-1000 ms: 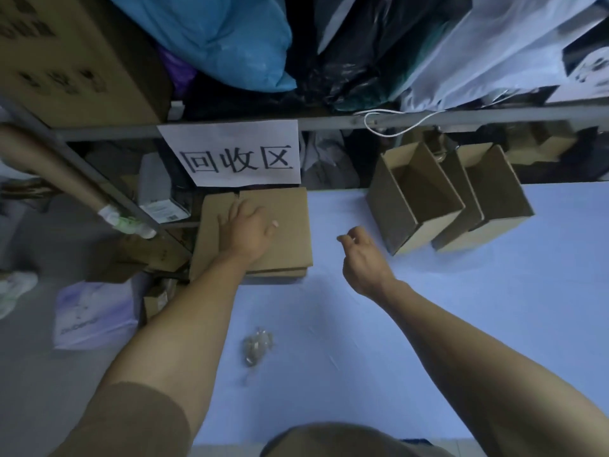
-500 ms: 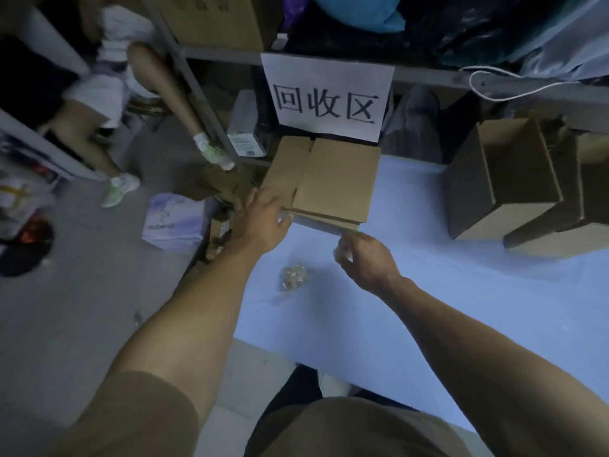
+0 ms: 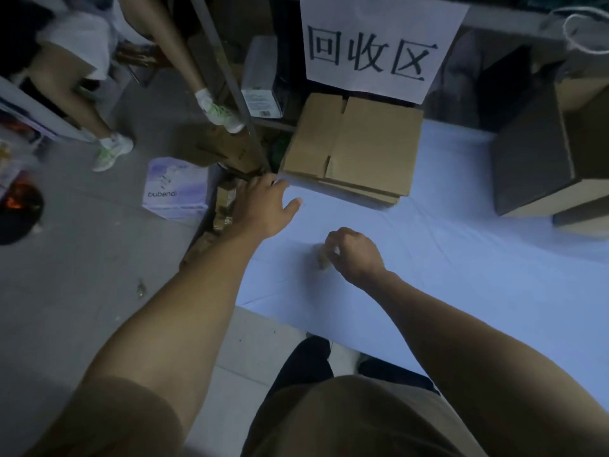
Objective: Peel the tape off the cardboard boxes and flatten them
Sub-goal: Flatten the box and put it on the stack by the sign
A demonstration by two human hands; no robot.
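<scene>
A stack of flattened cardboard boxes [image 3: 369, 146] lies at the far left of the light blue table [image 3: 461, 258], under a white paper sign [image 3: 379, 44]. My left hand [image 3: 263, 206] hovers with fingers spread at the table's left edge, just in front of the stack and apart from it. My right hand [image 3: 352, 252] is curled over a small crumpled wad of tape [image 3: 322, 257] on the table and pinches it. Open, unflattened boxes [image 3: 534, 159] stand at the far right.
Left of the table are a metal shelf post [image 3: 227, 77], loose cardboard scraps [image 3: 224, 206] and a pale purple box [image 3: 174, 189] on the grey floor. Another person's legs and shoes [image 3: 112, 150] stand at the far left.
My left hand came off the flattened stack and drew back to the table's left edge. My right hand dropped onto the tape wad and closed on it. The view swung left and down.
</scene>
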